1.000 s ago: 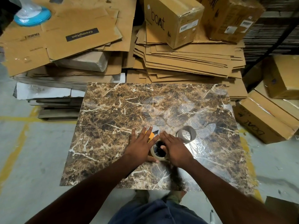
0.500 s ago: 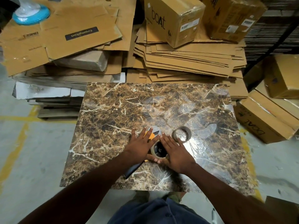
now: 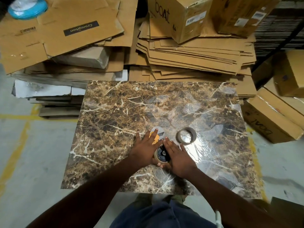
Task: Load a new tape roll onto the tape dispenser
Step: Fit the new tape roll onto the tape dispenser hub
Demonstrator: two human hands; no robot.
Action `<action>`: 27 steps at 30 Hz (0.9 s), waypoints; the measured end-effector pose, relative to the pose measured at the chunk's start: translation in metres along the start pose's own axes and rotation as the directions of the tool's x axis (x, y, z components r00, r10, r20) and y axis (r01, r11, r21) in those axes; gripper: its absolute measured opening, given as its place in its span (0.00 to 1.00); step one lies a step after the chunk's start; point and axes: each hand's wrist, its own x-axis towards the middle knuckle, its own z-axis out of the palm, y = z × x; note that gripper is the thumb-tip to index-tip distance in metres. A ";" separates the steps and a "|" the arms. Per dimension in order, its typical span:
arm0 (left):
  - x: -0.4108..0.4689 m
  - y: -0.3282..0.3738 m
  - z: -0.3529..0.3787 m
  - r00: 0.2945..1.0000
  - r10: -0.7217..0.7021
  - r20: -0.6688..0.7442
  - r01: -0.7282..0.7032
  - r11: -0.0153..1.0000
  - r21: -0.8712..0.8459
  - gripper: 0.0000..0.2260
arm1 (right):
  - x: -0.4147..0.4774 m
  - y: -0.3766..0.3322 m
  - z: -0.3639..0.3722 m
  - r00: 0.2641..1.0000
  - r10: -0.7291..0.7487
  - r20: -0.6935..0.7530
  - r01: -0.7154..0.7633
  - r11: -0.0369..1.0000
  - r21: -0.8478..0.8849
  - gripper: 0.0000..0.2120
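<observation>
A tan tape roll [image 3: 158, 159] sits around the black hub of the tape dispenser [image 3: 156, 138], which lies flat on the marble-patterned board [image 3: 115, 112]. Only the dispenser's yellow and grey front end shows past my fingers. My left hand [image 3: 144, 150] lies flat over the dispenser's body, its thumb under the roll's near edge. My right hand [image 3: 178, 156] presses against the roll's right side, fingers stretched forward. An empty cardboard tape core [image 3: 179, 140] stands on the board just right of my fingertips, touching neither hand.
Flattened cardboard sheets [image 3: 189, 56] and a sealed box [image 3: 179, 15] pile up behind the board. More boxes [image 3: 269, 119] stand to the right. A blue-rimmed object [image 3: 27, 9] sits at the far left corner. Concrete floor with yellow lines [image 3: 19, 145] lies to the left.
Both hands stay pressed around the roll and have shifted only slightly. The roll now sits flatter, with the black hub showing through its hole. The empty core has not moved.
</observation>
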 end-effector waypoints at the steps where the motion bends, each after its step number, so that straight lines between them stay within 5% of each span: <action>1: 0.001 -0.001 0.001 1.000 -0.004 0.007 0.004 1.000 -0.005 0.52 | 0.000 -0.002 0.001 1.000 0.007 -0.003 -0.007 1.000 0.005 0.50; 10: -0.002 -0.025 0.011 0.996 0.042 -0.073 -0.063 0.948 -0.312 0.49 | -0.006 -0.006 -0.010 0.990 0.133 -0.045 -0.122 0.973 0.194 0.41; 15: -0.013 -0.039 0.013 0.975 -0.029 -0.222 -0.086 0.868 -0.489 0.28 | -0.018 -0.008 -0.016 0.960 0.221 -0.173 -0.171 0.949 0.264 0.20; 19: -0.027 -0.036 0.019 0.946 -0.052 -0.321 -0.076 0.924 -0.375 0.23 | -0.014 -0.014 -0.021 0.951 0.246 -0.187 -0.216 0.962 0.166 0.14; 27: -0.042 0.007 0.027 0.972 -0.112 -0.206 0.076 0.982 -0.175 0.31 | -0.006 -0.023 -0.032 0.913 0.370 -0.172 -0.361 0.929 0.083 0.16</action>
